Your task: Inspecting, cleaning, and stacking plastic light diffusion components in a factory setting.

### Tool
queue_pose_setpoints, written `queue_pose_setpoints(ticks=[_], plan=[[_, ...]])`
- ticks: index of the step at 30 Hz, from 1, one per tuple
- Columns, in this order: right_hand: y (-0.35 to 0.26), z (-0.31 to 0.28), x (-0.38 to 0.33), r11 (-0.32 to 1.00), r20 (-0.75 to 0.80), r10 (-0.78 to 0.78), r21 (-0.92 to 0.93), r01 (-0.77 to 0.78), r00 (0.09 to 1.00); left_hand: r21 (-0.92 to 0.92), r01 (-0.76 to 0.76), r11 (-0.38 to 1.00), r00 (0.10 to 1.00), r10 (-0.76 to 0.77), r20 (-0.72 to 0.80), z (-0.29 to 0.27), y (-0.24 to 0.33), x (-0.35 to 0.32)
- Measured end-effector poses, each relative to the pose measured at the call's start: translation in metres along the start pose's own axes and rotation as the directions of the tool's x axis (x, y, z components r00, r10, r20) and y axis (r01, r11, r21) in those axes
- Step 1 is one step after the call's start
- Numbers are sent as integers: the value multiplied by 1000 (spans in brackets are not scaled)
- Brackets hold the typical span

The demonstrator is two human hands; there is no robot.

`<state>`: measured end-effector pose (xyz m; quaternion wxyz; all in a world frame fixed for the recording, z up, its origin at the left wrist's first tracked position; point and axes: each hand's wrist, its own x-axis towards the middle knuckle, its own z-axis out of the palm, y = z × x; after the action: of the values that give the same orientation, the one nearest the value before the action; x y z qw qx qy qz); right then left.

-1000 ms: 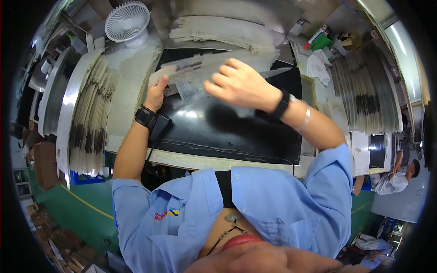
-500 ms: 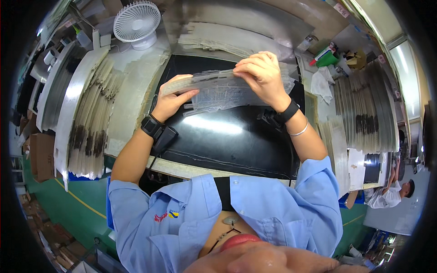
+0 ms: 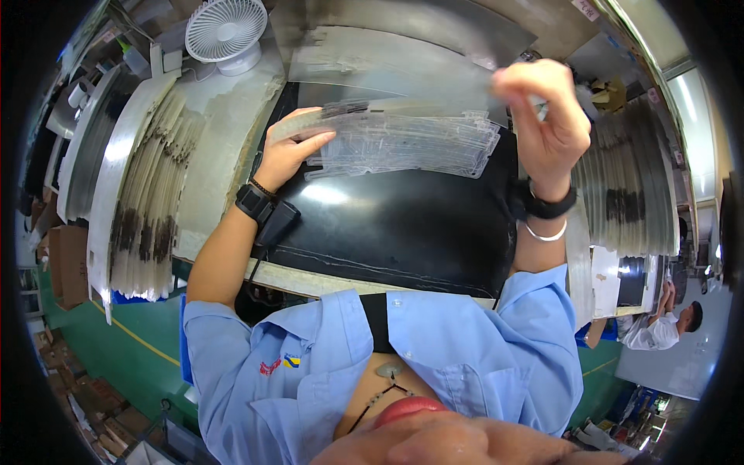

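Note:
My left hand (image 3: 291,152) grips the left end of a bundle of thin clear plastic strips (image 3: 347,115), thumb on the near side and fingers behind. Beneath and right of the bundle, more clear plastic pieces with cut-out outlines (image 3: 418,147) lie in an overlapping pile on the shiny black work surface (image 3: 403,232). Up at the right, away from the pile, my right hand (image 3: 552,116) is raised with thumb and fingertips pinched together. Its fingertips are blurred, and anything between them cannot be made out.
Tall stacks of sheets on edge stand to the left (image 3: 147,209) and right (image 3: 624,194). A white fan (image 3: 226,31) sits at the back left, and flat pale sheets (image 3: 380,58) lie behind the pile. Another person (image 3: 659,329) is at the far right.
My right hand has left the plastic strips and moved up and to the right. The left hand keeps its grip, and more of the pile on the black surface shows.

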<state>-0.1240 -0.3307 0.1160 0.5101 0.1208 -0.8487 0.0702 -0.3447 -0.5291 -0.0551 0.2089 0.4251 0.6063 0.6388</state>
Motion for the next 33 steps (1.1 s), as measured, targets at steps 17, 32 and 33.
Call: queue_pose_setpoints(ticks=[17,32,33], plan=[[2,71,-41,952,514,103,-300,66,851,-106,-228,968,969,236,71,-14,20,2],[72,-2,-145,808,186,582,-17,-589,792,155,128,980,975,-153,161,8,-3,-10],[80,-1,-170,645,103,735,195,-738,670,192,-55,980,988,26,149,16,2,-6]])
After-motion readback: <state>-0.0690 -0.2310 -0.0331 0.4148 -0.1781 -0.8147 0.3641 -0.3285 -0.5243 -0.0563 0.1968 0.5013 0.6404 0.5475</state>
